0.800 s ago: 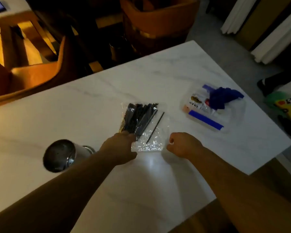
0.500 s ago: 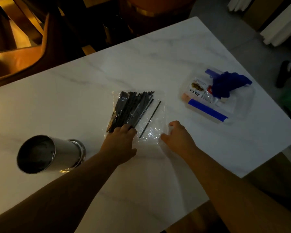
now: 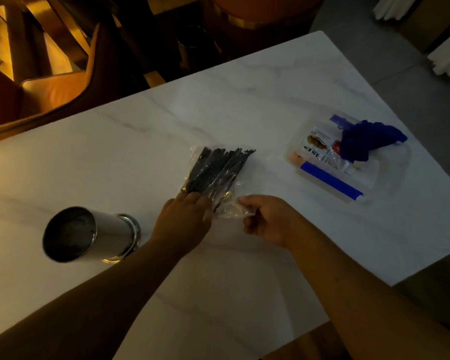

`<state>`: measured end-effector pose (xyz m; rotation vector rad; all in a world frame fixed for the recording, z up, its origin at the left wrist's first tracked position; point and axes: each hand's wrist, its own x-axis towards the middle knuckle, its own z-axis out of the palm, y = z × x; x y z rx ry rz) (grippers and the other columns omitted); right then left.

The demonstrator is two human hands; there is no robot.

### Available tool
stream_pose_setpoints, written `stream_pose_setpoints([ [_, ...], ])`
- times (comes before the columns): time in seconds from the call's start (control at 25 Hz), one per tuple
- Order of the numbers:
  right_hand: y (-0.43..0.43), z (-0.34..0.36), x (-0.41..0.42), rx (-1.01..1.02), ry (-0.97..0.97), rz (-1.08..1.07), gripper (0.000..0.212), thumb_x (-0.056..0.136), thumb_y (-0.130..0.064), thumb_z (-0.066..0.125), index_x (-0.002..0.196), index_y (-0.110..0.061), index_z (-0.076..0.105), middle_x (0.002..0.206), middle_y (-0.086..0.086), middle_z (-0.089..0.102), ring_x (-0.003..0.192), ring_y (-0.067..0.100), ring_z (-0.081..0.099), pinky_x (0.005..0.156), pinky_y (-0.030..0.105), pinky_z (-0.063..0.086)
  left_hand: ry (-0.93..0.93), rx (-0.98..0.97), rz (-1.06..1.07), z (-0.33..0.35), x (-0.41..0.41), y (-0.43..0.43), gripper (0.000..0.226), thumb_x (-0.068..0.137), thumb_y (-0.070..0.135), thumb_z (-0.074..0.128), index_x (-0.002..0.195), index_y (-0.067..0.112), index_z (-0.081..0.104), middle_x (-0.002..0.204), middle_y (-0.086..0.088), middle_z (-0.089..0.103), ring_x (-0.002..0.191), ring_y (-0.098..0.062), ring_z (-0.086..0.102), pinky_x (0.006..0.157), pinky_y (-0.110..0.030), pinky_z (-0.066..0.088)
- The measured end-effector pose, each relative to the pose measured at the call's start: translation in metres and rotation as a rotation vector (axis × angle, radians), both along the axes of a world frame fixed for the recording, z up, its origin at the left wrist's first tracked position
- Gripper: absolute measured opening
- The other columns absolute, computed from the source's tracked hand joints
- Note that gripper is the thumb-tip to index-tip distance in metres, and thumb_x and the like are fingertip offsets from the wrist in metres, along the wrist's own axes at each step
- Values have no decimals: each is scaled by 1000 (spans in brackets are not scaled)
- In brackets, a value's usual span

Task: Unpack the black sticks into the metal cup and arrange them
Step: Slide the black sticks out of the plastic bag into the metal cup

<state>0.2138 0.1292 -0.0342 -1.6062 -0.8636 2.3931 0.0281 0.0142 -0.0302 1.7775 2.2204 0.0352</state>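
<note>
A bundle of black sticks (image 3: 218, 170) lies inside a clear plastic bag (image 3: 230, 207) in the middle of the white marble table (image 3: 244, 100). My left hand (image 3: 185, 222) rests on the near end of the bundle, fingers over the sticks. My right hand (image 3: 268, 219) pinches the bag's near right corner, which is crumpled and lifted. The metal cup (image 3: 86, 235) stands upright at the left, apart from my left forearm, and looks empty.
A clear zip bag (image 3: 333, 178) with a blue strip, snack packets and a dark blue cloth (image 3: 366, 141) lies at the right. Orange chairs (image 3: 52, 89) stand beyond the far table edge. The table's right corner and near edge are close.
My right hand has gone from a loose fist beside the bag to pinching its near corner. The loose stick at the right has drawn in against the bundle. My left hand stays on the sticks.
</note>
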Motion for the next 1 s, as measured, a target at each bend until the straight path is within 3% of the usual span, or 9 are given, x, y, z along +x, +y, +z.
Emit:
stream_pose_setpoints([
  [0.16, 18, 32, -4, -24, 152, -111, 23, 101, -29, 62, 93, -9, 71, 81, 11, 66, 70, 25, 65, 68, 39, 58, -119, 75, 111, 51, -11, 7, 22, 102, 37, 54, 104, 18, 65, 99, -9, 73, 86, -31, 66, 69, -37, 46],
  [0.24, 24, 34, -3, -29, 164, -207, 47, 101, -51, 57, 111, -7, 70, 100, 16, 75, 92, 32, 72, 81, 45, 59, -168, 119, 137, 81, -18, 10, 21, 101, 38, 56, 101, 19, 66, 93, -8, 74, 84, -33, 67, 69, -41, 50],
  [0.32, 22, 30, -4, -41, 135, -250, 63, 100, -63, 53, 127, -8, 66, 122, 21, 72, 112, 39, 69, 90, 51, 59, -257, 129, 190, 109, -25, 11, 13, 99, 37, 59, 97, 28, 68, 87, 4, 74, 80, -21, 68, 69, -36, 51],
  [0.44, 2, 23, -15, -19, 58, -204, 58, 97, -56, 65, 133, -11, 62, 132, 21, 67, 116, 41, 66, 95, 54, 57, -439, 106, 284, 145, -39, 8, 9, 99, 33, 62, 93, 31, 69, 81, 14, 75, 74, -2, 70, 67, -30, 52],
  [0.6, -32, 25, -43, -92, 173, -51, 70, 81, -65, 74, 132, -19, 67, 133, 17, 69, 122, 40, 65, 93, 51, 56, -651, 127, 365, 183, -59, -17, 8, 100, 26, 63, 96, 27, 71, 84, 19, 78, 75, -2, 75, 68, -29, 52],
  [0.72, -49, 30, -68, -133, 311, 0, 63, 91, -58, 71, 137, -17, 66, 135, 19, 70, 123, 41, 64, 97, 55, 56, -718, 193, 417, 204, -78, -43, 8, 100, 29, 64, 98, 26, 72, 85, 12, 79, 74, -6, 75, 67, -28, 51],
  [0.84, -56, 47, -92, -87, 382, 10, 53, 88, -42, 75, 135, -18, 67, 137, 16, 70, 109, 31, 69, 91, 48, 52, -746, 257, 530, 217, -106, -71, 8, 98, 32, 66, 98, 26, 73, 84, 7, 78, 76, -14, 74, 69, -33, 58],
  [1.0, -54, 73, -112, -61, 497, -20, 58, 92, -21, 68, 148, -8, 56, 143, 21, 65, 118, 37, 69, 85, 45, 60, -851, 142, 575, 223, -152, -106, 9, 100, 26, 64, 104, 21, 70, 85, -2, 77, 83, -22, 74, 78, -38, 61],
])
